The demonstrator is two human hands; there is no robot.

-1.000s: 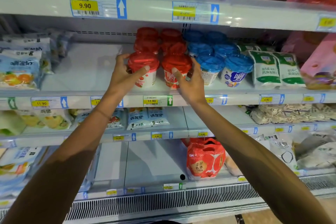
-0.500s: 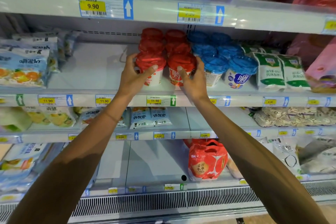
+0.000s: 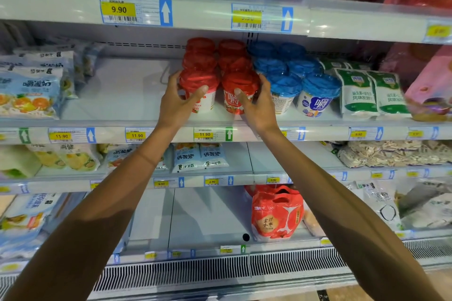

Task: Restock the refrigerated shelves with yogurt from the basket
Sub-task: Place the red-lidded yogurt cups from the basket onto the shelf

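Note:
Two rows of red-lidded yogurt cups stand on the middle refrigerated shelf (image 3: 122, 115). My left hand (image 3: 177, 102) wraps the front left red-lidded cup (image 3: 199, 80), thumb across its front. My right hand (image 3: 258, 105) grips the front right red-lidded cup (image 3: 241, 83), thumb on its label. Both cups stand upright on the shelf, side by side, with more red cups (image 3: 215, 54) lined up behind them. The basket is out of view.
Blue-lidded yogurt cups (image 3: 303, 83) stand just right of the red ones, then green-white pouches (image 3: 369, 93). Fruit yogurt bags (image 3: 31, 90) lie at the left, with bare shelf between them and the cups. A red bag (image 3: 276, 215) sits on the low shelf.
Both hands stay on the two front red cups; they have nudged slightly closer together and deeper on the shelf. The camera has shifted a little.

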